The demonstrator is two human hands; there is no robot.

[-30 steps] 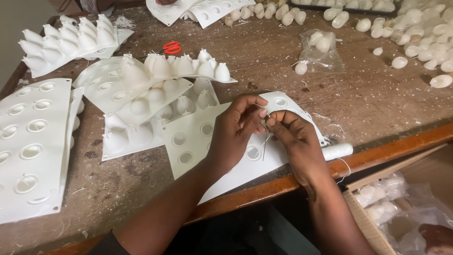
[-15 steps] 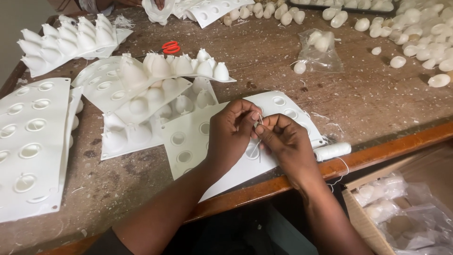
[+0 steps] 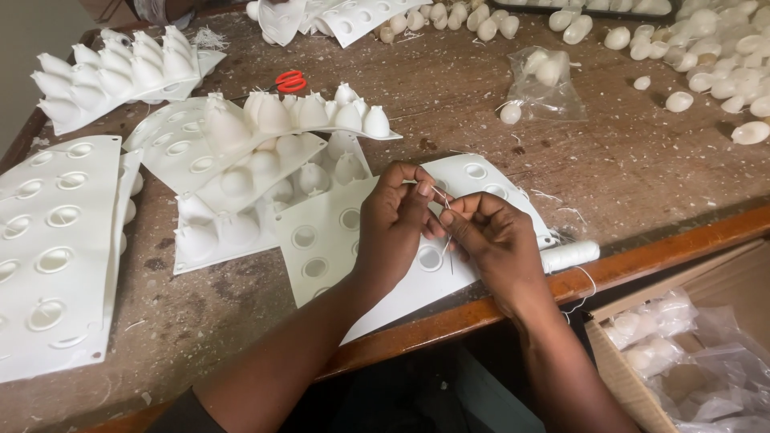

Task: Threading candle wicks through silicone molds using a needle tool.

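My left hand (image 3: 395,228) and my right hand (image 3: 491,240) meet over a white mould sheet (image 3: 337,240) with round holes, lying at the table's front edge. Both pinch a thin white thread (image 3: 446,210) between fingertips; a short length hangs down between them. A spool of white thread (image 3: 571,256) lies just right of my right hand, on the orange table edge (image 3: 642,256). Whether a needle is held cannot be told.
More white moulds lie at left (image 3: 56,240), centre (image 3: 265,160) and back left (image 3: 112,76). Red scissors (image 3: 290,81) rest behind them. White egg-shaped pieces (image 3: 706,56) and a clear plastic bag (image 3: 549,80) sit at back right. A cardboard box (image 3: 682,361) with bags stands below the table.
Both hands have shifted slightly left and nearer over the mould sheet, fingertips staying pinched together on the thread.
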